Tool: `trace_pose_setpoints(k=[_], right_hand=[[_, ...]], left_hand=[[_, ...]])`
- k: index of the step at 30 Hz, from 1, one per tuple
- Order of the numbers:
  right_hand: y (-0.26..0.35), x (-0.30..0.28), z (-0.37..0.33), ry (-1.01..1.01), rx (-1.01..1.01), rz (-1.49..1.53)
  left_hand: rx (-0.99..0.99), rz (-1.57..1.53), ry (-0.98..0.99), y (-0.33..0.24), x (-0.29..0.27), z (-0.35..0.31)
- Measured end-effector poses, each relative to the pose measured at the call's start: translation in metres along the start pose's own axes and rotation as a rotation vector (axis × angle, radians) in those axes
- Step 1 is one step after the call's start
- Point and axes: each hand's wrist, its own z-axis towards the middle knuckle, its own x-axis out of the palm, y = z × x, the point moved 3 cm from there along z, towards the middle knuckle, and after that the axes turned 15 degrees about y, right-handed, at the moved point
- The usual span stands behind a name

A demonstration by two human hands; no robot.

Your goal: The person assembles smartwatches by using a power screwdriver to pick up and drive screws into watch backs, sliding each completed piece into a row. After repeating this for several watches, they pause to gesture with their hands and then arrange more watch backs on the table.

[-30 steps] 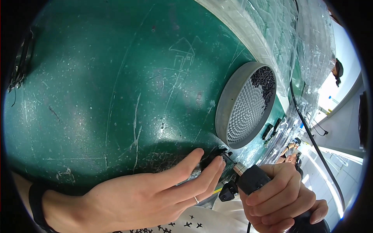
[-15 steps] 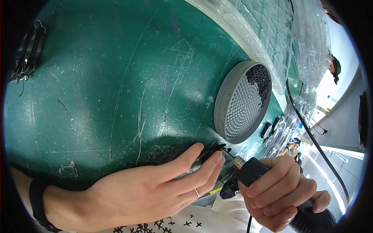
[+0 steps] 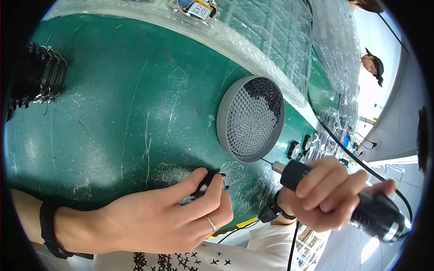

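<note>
Head view: right hand (image 3: 332, 194) has lifted the screwdriver (image 3: 361, 203) away.

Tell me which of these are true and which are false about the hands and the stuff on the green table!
1. The left hand pinches a small black part. True.
2. The right hand is empty. False: it grips a black electric screwdriver.
3. The round grey tray lies on the green table. True.
4. The grey tray is completely full of dark screws. False: they fill only its upper right part.
5. The left wrist is bare. False: it wears a black band.
</note>
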Motion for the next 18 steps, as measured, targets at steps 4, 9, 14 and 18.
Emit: trace_pose_setpoints(k=[4, 9, 14, 18], right_hand=[[-0.003, -0.008, -0.006, 0.024, 0.057, -0.028], [-0.01, -0.008, -0.008, 0.087, 0.076, -0.056], [-0.014, -0.007, -0.011, 0.072, 0.07, -0.03], [-0.014, -0.004, -0.012, 0.033, 0.061, -0.013]], left_hand=[[0.027, 0.023, -0.038, 0.004, -0.003, 0.001], [0.048, 0.037, -0.023, 0.008, -0.006, -0.001], [0.048, -0.006, -0.023, 0.007, -0.003, -0.002], [0.05, -0.052, -0.021, 0.007, -0.004, -0.002]])
